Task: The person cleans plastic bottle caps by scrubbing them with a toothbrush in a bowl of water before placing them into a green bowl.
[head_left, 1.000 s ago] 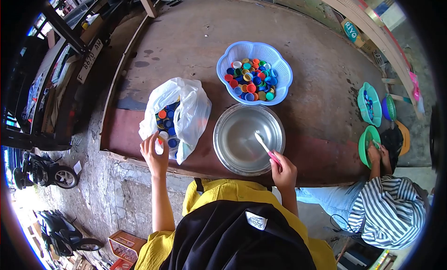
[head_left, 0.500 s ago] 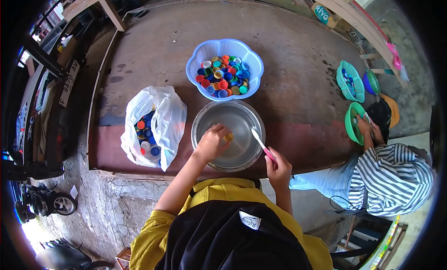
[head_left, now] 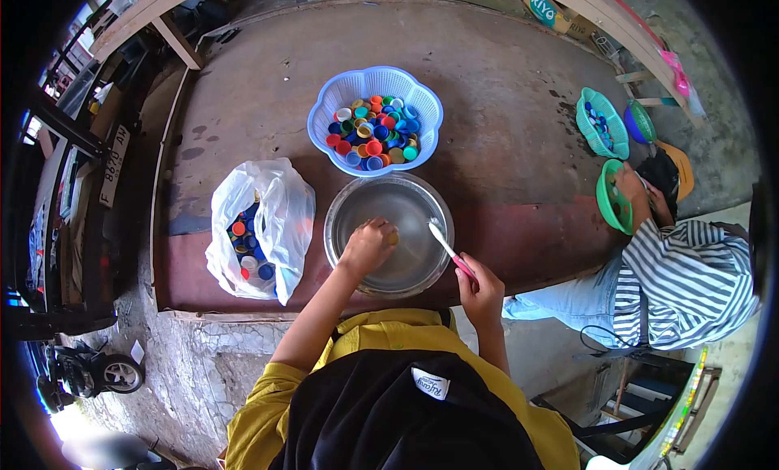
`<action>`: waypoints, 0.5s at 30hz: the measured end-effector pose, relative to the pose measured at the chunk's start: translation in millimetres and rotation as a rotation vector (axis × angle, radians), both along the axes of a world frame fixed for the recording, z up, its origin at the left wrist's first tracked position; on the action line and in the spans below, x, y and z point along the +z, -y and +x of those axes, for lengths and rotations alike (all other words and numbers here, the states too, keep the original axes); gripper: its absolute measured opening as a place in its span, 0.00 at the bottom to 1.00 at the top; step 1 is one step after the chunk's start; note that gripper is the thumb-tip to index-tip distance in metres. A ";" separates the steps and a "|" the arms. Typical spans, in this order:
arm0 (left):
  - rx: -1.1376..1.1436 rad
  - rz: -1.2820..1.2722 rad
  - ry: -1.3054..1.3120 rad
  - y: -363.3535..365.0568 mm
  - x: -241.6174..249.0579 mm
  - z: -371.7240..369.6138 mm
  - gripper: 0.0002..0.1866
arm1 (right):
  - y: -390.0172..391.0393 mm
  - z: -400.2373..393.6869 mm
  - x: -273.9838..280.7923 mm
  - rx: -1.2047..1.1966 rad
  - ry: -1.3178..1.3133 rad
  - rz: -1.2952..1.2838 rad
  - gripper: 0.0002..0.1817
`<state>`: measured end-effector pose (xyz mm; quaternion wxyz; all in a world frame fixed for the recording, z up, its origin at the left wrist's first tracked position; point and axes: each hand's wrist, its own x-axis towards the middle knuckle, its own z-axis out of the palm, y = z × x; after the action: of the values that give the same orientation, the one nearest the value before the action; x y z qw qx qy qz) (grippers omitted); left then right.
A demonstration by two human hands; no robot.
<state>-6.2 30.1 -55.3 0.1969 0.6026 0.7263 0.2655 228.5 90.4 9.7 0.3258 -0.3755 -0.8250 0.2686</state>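
A round metal bowl (head_left: 333, 263) with water stands at the table's near edge. Over its left half, my left hand (head_left: 369, 247) has its fingers closed on a yellow bottle cap (head_left: 393, 238), which they partly cover. My right hand (head_left: 480, 287), at the bowl's right rim, grips the pink handle of a brush (head_left: 445, 241); the white head points into the bowl. Just behind the bowl is a blue plastic basket (head_left: 329, 97) of coloured caps (head_left: 375, 131). Left of the bowl lies an open white plastic bag (head_left: 290, 198) with more caps in it.
At the right, a person in a striped top (head_left: 677, 283) has both hands at a green bowl (head_left: 605, 196). A turquoise basket (head_left: 619, 136) of caps and a blue-green bowl (head_left: 639, 123) are behind it. Wooden beams (head_left: 174, 42) cross the far corners.
My left hand has dipped slightly, and the yellow cap shows less. The brush is still in my right hand. The co-worker's hand has shifted at the green bowl. The whole view has shifted a little.
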 end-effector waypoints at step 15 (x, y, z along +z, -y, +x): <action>0.041 0.207 0.336 2.9 36.3 -11.2 0.24 | -5.5 -2.9 3.3 0.048 0.014 -0.027 0.13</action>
<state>-17.4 27.2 -19.0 0.2469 0.5522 0.6641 0.4394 225.6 95.9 13.0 0.3086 -0.3619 -0.8323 0.2846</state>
